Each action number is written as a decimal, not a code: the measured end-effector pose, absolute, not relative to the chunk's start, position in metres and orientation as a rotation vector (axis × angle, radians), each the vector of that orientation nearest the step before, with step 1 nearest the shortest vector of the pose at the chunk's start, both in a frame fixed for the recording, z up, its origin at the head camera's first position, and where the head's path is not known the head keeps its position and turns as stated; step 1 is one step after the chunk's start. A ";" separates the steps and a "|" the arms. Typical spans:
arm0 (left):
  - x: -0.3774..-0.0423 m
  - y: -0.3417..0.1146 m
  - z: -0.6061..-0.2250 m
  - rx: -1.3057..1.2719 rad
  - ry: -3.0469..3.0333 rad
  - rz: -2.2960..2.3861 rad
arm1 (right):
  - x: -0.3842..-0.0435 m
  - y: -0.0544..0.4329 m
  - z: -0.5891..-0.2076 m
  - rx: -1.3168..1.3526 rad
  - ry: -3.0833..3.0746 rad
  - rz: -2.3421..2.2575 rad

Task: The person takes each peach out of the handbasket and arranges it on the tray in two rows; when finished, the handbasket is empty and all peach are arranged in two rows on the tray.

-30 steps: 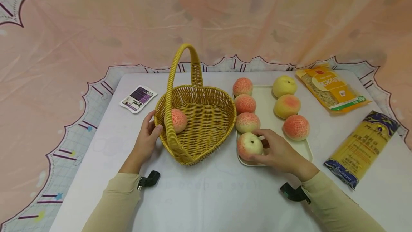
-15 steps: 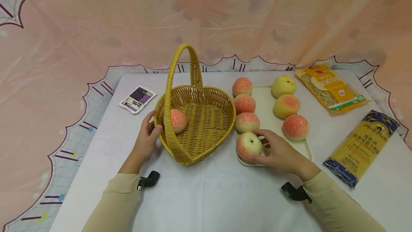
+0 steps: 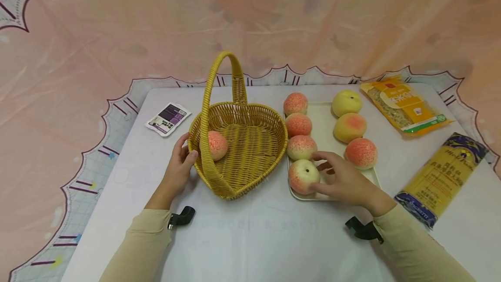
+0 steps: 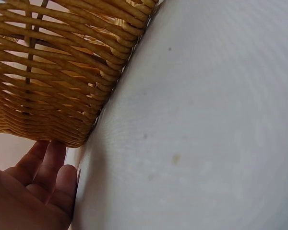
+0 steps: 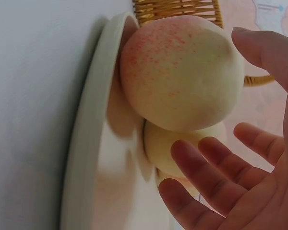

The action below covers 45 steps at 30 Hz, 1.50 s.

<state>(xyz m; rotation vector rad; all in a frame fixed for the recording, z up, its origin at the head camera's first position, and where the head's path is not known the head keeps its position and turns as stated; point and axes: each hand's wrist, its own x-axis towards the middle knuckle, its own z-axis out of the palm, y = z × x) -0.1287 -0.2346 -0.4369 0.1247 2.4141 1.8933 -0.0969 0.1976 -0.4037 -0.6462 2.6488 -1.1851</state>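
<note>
A heart-shaped yellow wicker basket (image 3: 254,177) with a tall handle stands left of the middle in the head view, one reddish peach (image 3: 217,146) inside it. Against its left side rests my left hand (image 3: 178,166); in the left wrist view its fingers (image 4: 53,163) touch the woven wall from outside. My right hand (image 3: 344,179) is beside the nearest pale peach (image 3: 303,176), fingers spread and nothing gripped. That peach sits in the front left corner of a cream tray (image 3: 322,121). In the right wrist view, a gap shows between fingers and peach (image 5: 182,72).
Behind the near peach, several peaches line the tray's left side, one of them at the back being red (image 3: 295,104). Along the right side lie a yellow peach (image 3: 346,103), an orange-yellow one (image 3: 350,127) and a red one (image 3: 361,153). Farther right are an orange-yellow food bag (image 3: 405,107) and a spaghetti pack (image 3: 442,179); a small white-purple packet (image 3: 168,119) lies left.
My right hand has loosened from the near peach and drawn slightly right, its fingers spreading. That peach stays in the tray corner. My left hand remains against the basket.
</note>
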 end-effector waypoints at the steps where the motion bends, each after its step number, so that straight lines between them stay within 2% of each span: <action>1: -0.129 -0.234 -0.437 0.128 2.411 1.897 | -0.097 0.198 -0.403 -0.641 2.649 -1.188; 17: -0.128 -0.234 -0.435 0.101 2.414 1.893 | -0.108 0.181 -0.378 -0.769 2.702 -1.237; 33: -0.128 -0.234 -0.434 0.123 2.420 1.891 | -0.138 0.113 -0.345 -0.984 2.580 -1.272; 45: -0.129 -0.235 -0.435 0.116 2.413 1.880 | -0.157 0.074 -0.340 -1.008 2.558 -1.182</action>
